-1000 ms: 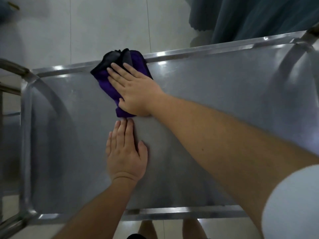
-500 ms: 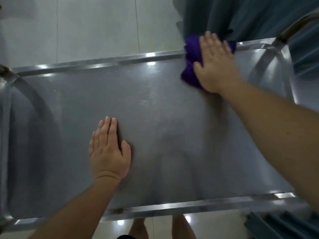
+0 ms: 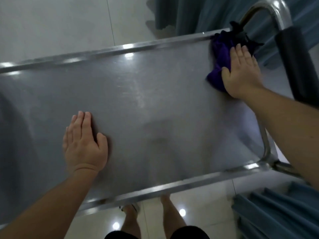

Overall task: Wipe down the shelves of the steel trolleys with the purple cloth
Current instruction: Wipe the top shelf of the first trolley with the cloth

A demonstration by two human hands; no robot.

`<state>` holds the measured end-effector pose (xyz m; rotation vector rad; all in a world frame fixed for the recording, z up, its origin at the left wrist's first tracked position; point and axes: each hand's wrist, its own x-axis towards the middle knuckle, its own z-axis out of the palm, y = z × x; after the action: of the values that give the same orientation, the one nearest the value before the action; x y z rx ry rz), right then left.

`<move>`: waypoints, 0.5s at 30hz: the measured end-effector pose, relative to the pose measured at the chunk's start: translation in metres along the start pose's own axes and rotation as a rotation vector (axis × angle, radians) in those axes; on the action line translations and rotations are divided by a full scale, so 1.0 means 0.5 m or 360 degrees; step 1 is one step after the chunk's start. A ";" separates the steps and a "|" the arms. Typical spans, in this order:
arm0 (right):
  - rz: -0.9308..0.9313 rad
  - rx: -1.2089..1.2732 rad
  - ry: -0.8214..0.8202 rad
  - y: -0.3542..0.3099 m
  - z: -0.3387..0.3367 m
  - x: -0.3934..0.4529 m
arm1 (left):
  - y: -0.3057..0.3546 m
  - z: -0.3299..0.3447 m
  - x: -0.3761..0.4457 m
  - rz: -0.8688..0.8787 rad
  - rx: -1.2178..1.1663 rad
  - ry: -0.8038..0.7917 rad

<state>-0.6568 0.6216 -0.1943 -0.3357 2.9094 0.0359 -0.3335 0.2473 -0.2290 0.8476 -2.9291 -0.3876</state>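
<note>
Two flat hands: the right hand (image 3: 241, 75) presses a soft, bunched purple cloth (image 3: 219, 66) into the shelf (image 3: 146, 100) corner; the left hand (image 3: 84, 144) rests open.

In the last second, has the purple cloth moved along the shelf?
Yes. The purple cloth, under the right hand, has slid along the shelf's far rim to the right-hand corner by the trolley handle.

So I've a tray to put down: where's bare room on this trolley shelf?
The steel shelf is bare between the left hand and the right hand, from far rim to near rim. The far right corner is crowded: the purple cloth lies there under that hand, beside the handle.
</note>
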 end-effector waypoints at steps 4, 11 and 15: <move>0.0016 0.0078 0.0016 0.029 0.035 -0.126 | -0.002 -0.004 0.000 -0.0005 -0.0002 -0.0006; -0.0029 0.0067 -0.0128 0.079 0.097 -0.419 | 0.002 -0.005 0.000 0.0005 -0.0034 0.0015; -0.0137 0.0084 -0.0336 0.113 0.107 -0.553 | -0.001 -0.004 0.000 0.0002 -0.0052 0.0020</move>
<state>-0.3955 0.7409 -0.1877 -0.4205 2.6794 -0.0183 -0.3332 0.2464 -0.2272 0.8413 -2.9030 -0.4270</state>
